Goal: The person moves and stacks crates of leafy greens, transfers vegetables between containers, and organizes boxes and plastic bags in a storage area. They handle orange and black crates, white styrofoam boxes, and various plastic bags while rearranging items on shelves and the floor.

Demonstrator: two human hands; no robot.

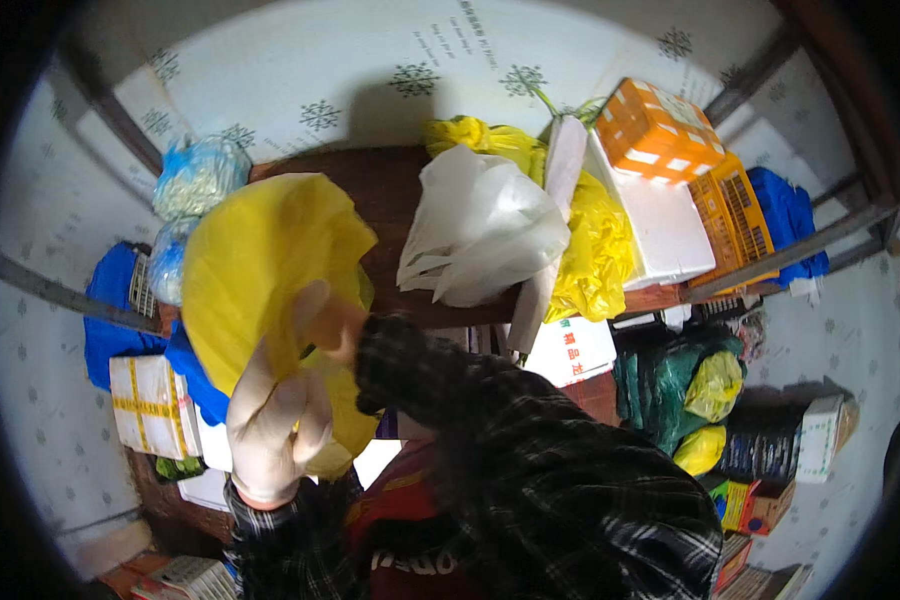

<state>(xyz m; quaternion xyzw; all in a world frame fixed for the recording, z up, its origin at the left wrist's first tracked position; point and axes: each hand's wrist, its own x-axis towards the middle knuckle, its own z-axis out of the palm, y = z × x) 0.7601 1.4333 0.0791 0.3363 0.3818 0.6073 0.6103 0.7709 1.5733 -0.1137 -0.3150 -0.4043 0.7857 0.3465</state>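
My left hand (pixel 270 442), in a pale glove, grips a big yellow plastic bag (pixel 270 225) low on its side. Puffed out, the bag stands above the left part of a dark wooden shelf. My right hand (pixel 334 326) reaches across from the right and is against the bag; motion blurs it, and I cannot tell whether its fingers are closed on the plastic. What the bag holds is hidden. Right of the bag, a crumpled white plastic bag (pixel 484 225) lies on the shelf board (pixel 382 184).
Yellow bags (pixel 592 255), a white foam box (pixel 664 232) and an orange taped box (pixel 660 135) crowd the shelf's right. Blue-tinted bags (pixel 202 176) sit at its left. A taped foam box (pixel 154 405) is lower left. Metal rails (pixel 802 247) frame the shelf.
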